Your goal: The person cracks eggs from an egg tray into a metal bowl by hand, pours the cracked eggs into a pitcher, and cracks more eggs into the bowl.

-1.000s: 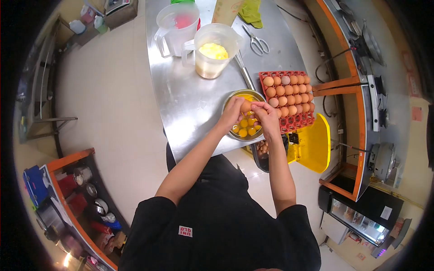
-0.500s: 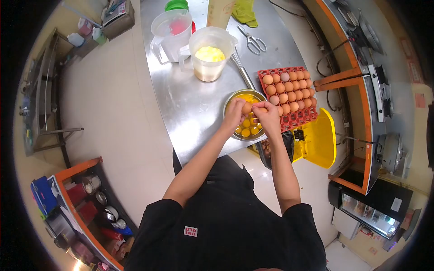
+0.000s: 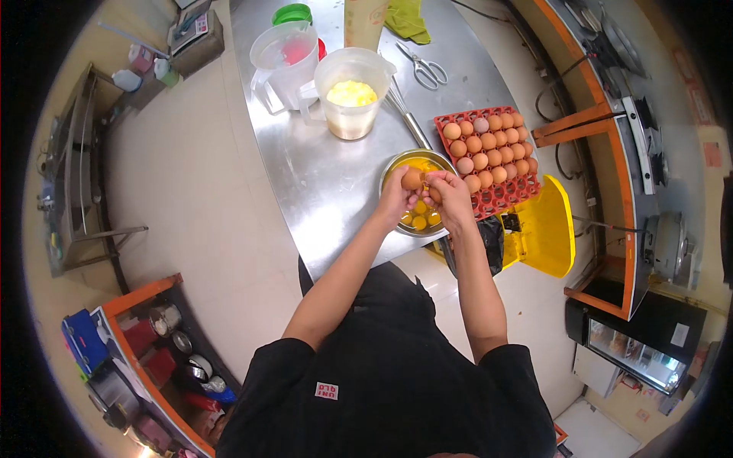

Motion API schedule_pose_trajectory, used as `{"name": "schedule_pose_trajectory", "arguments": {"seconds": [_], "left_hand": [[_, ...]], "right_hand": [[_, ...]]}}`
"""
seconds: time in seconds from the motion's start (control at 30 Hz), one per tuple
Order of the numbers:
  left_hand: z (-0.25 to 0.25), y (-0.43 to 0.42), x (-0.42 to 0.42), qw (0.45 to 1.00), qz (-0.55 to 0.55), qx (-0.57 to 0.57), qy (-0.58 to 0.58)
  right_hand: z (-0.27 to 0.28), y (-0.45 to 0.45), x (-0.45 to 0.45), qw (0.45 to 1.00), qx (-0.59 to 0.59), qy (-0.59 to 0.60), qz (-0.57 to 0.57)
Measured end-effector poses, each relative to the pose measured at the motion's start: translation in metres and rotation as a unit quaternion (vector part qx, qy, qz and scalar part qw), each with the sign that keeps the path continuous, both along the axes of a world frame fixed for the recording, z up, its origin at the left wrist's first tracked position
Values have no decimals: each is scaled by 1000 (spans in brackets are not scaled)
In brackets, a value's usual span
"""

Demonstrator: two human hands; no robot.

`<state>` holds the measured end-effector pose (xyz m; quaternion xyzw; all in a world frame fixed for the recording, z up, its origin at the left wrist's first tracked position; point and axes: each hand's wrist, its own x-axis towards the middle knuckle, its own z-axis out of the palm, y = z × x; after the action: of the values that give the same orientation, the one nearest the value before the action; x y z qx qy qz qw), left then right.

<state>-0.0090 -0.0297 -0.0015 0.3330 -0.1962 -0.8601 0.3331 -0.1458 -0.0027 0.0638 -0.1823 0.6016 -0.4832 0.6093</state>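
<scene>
Above a metal bowl (image 3: 384, 177) of raw eggs, both hands are close together. My left hand (image 3: 394, 200) is closed around a brown egg (image 3: 412, 179). In my right hand (image 3: 453, 200), the fingers pinch a second brown egg or piece of shell (image 3: 435, 195); which one, I cannot tell. Several whole yolks (image 3: 418, 222) float in the bowl. Right of it sits a red egg tray (image 3: 489, 204) with several rows of brown eggs (image 3: 495, 158). A whisk (image 3: 408, 118) lies behind the bowl.
On the steel table (image 3: 305, 198) stand a pitcher with pale yellow contents (image 3: 351, 114) and another clear pitcher (image 3: 279, 76). Scissors (image 3: 427, 72) and a green cloth (image 3: 410, 21) lie farther back. Below the right edge is a yellow bin (image 3: 553, 237) with a black bag (image 3: 492, 246).
My hands stay over the bowl. The right-hand egg or shell has tilted downward, and the left-hand egg shows more clearly. The whole view has shifted slightly.
</scene>
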Motion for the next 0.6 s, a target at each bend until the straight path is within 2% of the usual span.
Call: {"name": "schedule_pose_trajectory", "arguments": {"seconds": [0.1, 0.3, 0.4, 0.5, 0.6], "left_hand": [[1, -1, 1, 1000, -7, -2, 3], [12, -2, 0, 1000, 18, 6, 4], [15, -2, 0, 1000, 16, -2, -8], [16, -1, 1, 1000, 8, 1, -3], [16, 0, 0, 1000, 10, 15, 10]], "right_hand": [[6, 4, 1, 999, 5, -39, -14], [14, 11, 1, 1000, -16, 14, -14], [21, 17, 4, 977, -119, 176, 34], [18, 19, -3, 952, -158, 246, 90], [26, 21, -1, 935, -169, 299, 87]]}}
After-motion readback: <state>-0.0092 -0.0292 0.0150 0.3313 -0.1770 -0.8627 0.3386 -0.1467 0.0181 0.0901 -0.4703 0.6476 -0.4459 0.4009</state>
